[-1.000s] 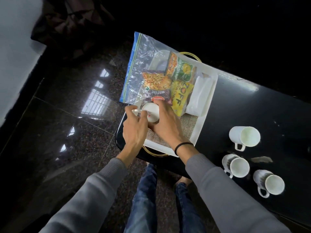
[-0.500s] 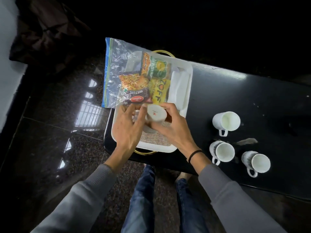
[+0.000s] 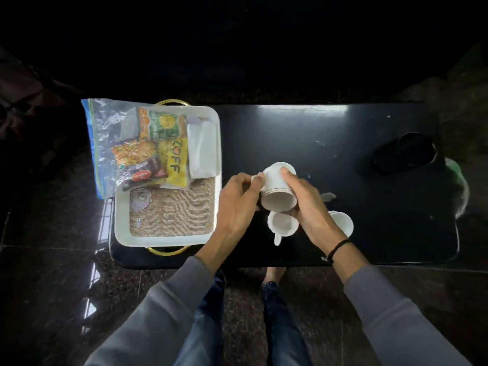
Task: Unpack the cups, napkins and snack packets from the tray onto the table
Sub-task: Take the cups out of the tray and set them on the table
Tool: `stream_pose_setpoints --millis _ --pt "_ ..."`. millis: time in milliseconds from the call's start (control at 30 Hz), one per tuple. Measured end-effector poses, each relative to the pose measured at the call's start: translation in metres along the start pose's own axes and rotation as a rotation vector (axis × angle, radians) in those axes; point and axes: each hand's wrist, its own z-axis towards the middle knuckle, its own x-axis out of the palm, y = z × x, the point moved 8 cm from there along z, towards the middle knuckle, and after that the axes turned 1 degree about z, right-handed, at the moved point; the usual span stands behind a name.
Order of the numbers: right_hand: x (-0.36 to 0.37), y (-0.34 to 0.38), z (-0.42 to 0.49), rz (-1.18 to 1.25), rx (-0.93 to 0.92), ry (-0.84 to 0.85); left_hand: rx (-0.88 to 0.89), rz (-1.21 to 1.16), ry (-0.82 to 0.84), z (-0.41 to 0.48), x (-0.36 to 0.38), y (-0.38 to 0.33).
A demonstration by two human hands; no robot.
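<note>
While left hand (image 3: 237, 204) pinched the handle of white ceramic cup (image 3: 277, 192) and right hand (image 3: 310, 210) curled fingers (image 3: 287, 174) round it, glossy black table (image 3: 290, 133) stretched rightward, white rectangular tray (image 3: 120, 228) at left edge.

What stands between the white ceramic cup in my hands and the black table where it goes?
Two other white ceramic cups stand on the black table just nearer you than the held cup; bare tabletop lies to its right.

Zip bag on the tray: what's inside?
The zip bag holds a green packet, a yellow packet and an orange packet of snacks, overlapping. Anything beneath them is hidden.
</note>
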Motion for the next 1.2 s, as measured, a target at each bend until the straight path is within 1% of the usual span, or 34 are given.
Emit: stream_pose_setpoints --millis 167,367,433,500,567,667,733,833,933,1200 --pt "-0.057 0.003 -0.001 0.152 -0.018 -0.005 -0.054 -0.094 0.081 -0.004 0.064 -0.018" --pt "-0.114 0.000 0.010 0.137 0.037 -0.124 -0.194 -0.240 0.211 -0.001 0.125 -0.021" --pt "-0.130 0.001 0.013 0.109 0.046 -0.162 -0.219 -0.238 0.245 0.001 0.141 -0.021" --pt "-0.146 0.004 0.017 0.031 0.025 -0.231 -0.243 -0.211 0.267 0.004 0.153 -0.018" --pt "-0.159 0.012 0.023 -0.102 -0.048 -0.317 -0.259 -0.180 0.288 0.005 0.163 -0.014" --pt "-0.167 0.035 0.034 -0.447 -0.212 -0.413 -0.260 -0.101 0.288 0.010 0.174 -0.007" --pt "-0.162 0.045 0.041 -0.623 -0.306 -0.420 -0.267 -0.068 0.270 0.015 0.177 -0.004" --pt "-0.150 0.050 0.050 -0.815 -0.379 -0.398 -0.249 -0.035 0.263 0.019 0.182 -0.004" --pt "-0.138 0.046 0.054 -0.919 -0.415 -0.376 -0.217 -0.039 0.274 0.019 0.183 -0.004" --pt "-0.127 0.032 0.050 -1.019 -0.443 -0.352 -0.201 0.033 0.306 0.024 0.185 0.004"
